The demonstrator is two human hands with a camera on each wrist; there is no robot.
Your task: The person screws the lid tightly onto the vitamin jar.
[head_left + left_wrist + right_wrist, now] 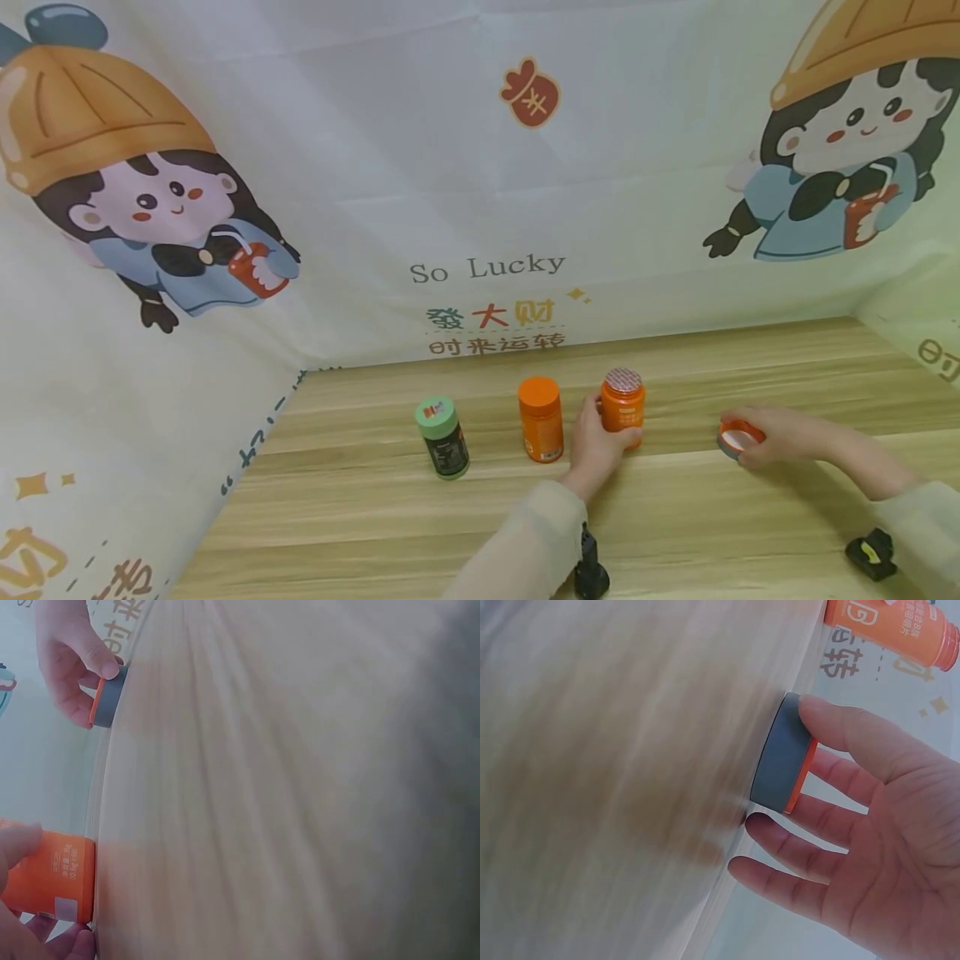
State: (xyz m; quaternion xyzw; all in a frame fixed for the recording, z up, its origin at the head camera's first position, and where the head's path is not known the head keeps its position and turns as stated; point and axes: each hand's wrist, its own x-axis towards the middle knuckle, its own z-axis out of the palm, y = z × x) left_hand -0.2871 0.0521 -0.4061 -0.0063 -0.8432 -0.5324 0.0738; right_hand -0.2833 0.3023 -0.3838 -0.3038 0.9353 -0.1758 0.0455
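The place looked like a makeshift booth: cartoon-printed cloth (360,158) walled the wood-grain counter (352,533) on three sides.

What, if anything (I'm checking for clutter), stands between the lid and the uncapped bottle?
Nothing visible: just table lies between the lid in the right hand and the uncapped bottle in the left hand. The orange-capped bottle stands beyond, away from the lid.

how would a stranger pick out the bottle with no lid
Below the printed backdrop is a table. On it, the unlidded bottle is the orange one furthest right. Unlike the lidded orange bottle and the green-lidded bottle to its left, it shows a patterned seal on top.
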